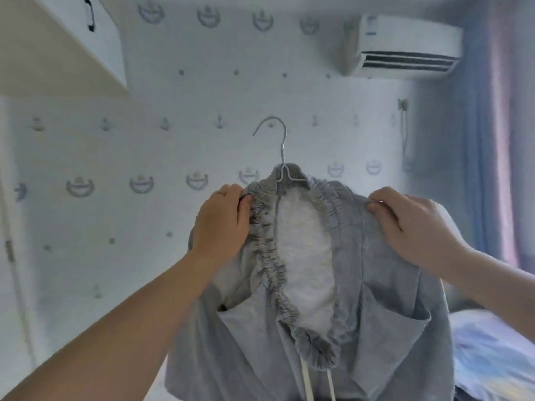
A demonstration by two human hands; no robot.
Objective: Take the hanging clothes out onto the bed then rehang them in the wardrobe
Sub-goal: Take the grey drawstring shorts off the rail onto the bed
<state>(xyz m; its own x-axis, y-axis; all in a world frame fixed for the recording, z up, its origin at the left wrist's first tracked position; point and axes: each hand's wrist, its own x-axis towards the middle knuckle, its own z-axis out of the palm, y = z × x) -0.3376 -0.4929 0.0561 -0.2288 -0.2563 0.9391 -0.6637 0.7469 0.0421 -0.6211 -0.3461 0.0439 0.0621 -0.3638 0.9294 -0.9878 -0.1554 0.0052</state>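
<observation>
**Grey trousers held on wire hanger, off the rail**

Holding grey trousers (376,285) up before the wallpapered wall, from frame centre down to 6 o'clock. Gripping the elastic waistband (266,250) with left hand (223,227) at 9 o'clock of the garment, fingers curled round the gathered edge. Pinching cloth with right hand (414,227) at 3 o'clock, fingers clamped together on the fabric, with a glint of wire at the tips. Seeing the wire hanger (283,151) only at 12 o'clock, hook free in air and on no rail, arms hidden inside the waistband.

Judged reason for the two-sided grip: spreading the waistband across the hanger to stop it sliding off. Probably the rehanging stage, with no rail in view.

Left dangling at 6 o'clock: white drawstring (307,383). Also noted: bed (492,357) at 4 o'clock, cabinet (95,39) with dark handle at 10 o'clock, air conditioner (405,44) at 1 o'clock, curtain (492,140) at 3 o'clock.

Writing: small label on the air conditioner, too blurred to read. Only anchor and crest motifs on the wallpaper, no legible words.
</observation>
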